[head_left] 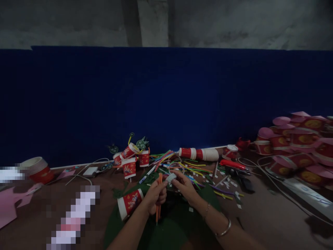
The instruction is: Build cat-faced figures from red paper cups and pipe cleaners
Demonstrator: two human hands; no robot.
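Observation:
My left hand (156, 195) is closed around several orange pipe cleaners (158, 211) that stick out above and below the fist. My right hand (184, 186) pinches a small whitish piece (171, 178), perhaps tape, whose near end meets the left fingertips. Just behind the fingers is a pale ring (176, 168), partly hidden. Beside the left forearm a red paper cup (130, 203) with a white rim lies tilted on its side. Beyond both hands, loose coloured pipe cleaners (194, 165) are strewn among white scraps of paper.
Decorated red cups (129, 168) stand behind to the left, and a row of nested cups (199, 154) lies at the back. Right of these are a red-handled cutter (234, 164) and pink-topped cups (299, 146) in a pile. A blue partition (166, 100) borders the table.

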